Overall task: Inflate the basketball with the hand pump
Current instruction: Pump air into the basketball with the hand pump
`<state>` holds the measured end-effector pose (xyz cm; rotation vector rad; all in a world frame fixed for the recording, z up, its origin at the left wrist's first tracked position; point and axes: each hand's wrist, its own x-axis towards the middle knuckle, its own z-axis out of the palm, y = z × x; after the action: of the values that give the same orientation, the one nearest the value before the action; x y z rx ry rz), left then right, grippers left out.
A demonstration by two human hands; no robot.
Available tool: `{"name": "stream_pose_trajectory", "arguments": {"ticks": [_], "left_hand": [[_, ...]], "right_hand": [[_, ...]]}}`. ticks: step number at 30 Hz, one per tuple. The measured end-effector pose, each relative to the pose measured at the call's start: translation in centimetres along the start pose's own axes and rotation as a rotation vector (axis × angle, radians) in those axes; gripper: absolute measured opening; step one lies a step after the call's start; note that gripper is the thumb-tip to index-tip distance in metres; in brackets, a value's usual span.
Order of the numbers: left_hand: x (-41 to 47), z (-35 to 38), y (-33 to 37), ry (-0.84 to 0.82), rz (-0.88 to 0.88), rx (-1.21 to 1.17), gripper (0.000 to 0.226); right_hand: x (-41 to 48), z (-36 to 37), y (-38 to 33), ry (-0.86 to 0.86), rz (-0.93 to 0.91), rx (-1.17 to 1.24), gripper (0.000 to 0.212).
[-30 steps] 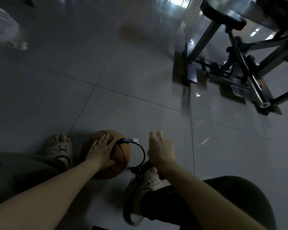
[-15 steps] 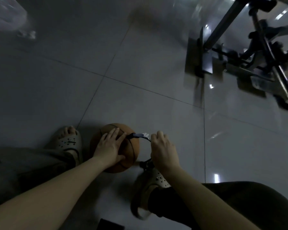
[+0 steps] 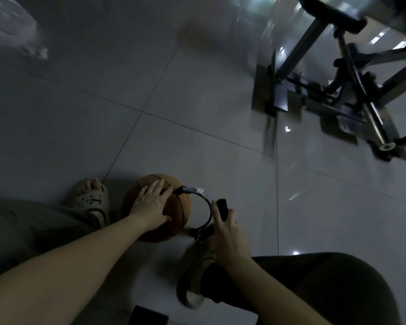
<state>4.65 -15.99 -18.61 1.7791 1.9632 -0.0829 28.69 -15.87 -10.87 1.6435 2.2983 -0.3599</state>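
Head camera looks down at a grey tiled floor point(image 3: 197, 95) in dim light. The basketball point(image 3: 177, 208) lies on the floor between the person's two feet, just beside the left sandal point(image 3: 92, 200) and near the right sandal point(image 3: 192, 275). The left hand point(image 3: 151, 204) rests flat on top of the ball with the fingers straight and spread; it grips nothing. A black hose point(image 3: 208, 207) goes in a curve from its connector point(image 3: 185, 190) at the top of the ball down to the lower part of the pump. The right hand point(image 3: 229, 233) holds the black pump handle point(image 3: 222, 208), with the fingers curled around it, to the right of the ball. A metal frame point(image 3: 352, 73) stands far to the right. A clear plastic bag point(image 3: 7, 26) lies far to the left. One dark flat object point(image 3: 148, 315) is at the bottom edge; I cannot tell what it is.
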Motion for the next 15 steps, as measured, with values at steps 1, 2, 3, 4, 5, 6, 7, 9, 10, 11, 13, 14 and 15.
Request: {"name": "stream_pose_trajectory", "arguments": {"ticks": [1,2,3,4,5,6,7,9,10,11,13,14,15], "left_hand": [[0.0,0.0,0.1,-0.003,-0.003,0.005,0.096],[-0.1,0.0,0.2,-0.001,-0.008,0.010,0.096],[-0.1,0.1,0.2,0.003,-0.012,0.017,0.096],[-0.2,0.2,0.2,0.004,-0.015,0.027,0.097],[-0.2,0.4,0.2,0.006,-0.017,0.039,0.097],[-0.2,0.5,0.2,0.004,-0.019,0.053,0.098],[-0.2,0.6,0.2,-0.006,-0.020,0.062,0.098],[-0.1,0.7,0.0,-0.018,-0.012,0.058,0.098],[-0.1,0.9,-0.1,-0.006,-0.006,0.057,0.098],[0.0,1.0,-0.2,0.006,-0.004,0.058,0.098],[0.2,1.0,-0.2,-0.004,-0.008,0.056,0.098],[0.4,1.0,-0.1,-0.014,-0.011,0.055,0.098],[0.5,1.0,0.0,-0.020,-0.017,0.058,0.098]], "right_hand": [[0.0,-0.2,0.0,0.000,-0.006,0.005,0.089],[0.1,-0.7,0.0,0.004,-0.014,0.009,0.090],[0.2,-1.4,-0.1,0.011,-0.017,0.010,0.093],[0.3,-2.2,-0.3,0.032,-0.011,0.019,0.096],[0.3,-3.2,-0.6,0.069,0.000,0.036,0.098],[0.3,-4.3,-0.7,0.119,0.010,0.061,0.099],[0.4,-5.5,-0.9,0.181,0.016,0.085,0.097],[0.4,-7.7,-0.9,0.305,0.016,0.081,0.088],[0.4,-8.4,-0.8,0.340,0.010,0.058,0.084],[0.2,-8.9,-0.9,0.353,0.005,0.025,0.083],[-0.4,-8.8,-1.4,0.325,0.005,-0.030,0.083],[-0.5,-8.1,-1.5,0.299,0.004,-0.060,0.081],[-0.4,-7.3,-1.6,0.281,-0.001,-0.097,0.079]]}}
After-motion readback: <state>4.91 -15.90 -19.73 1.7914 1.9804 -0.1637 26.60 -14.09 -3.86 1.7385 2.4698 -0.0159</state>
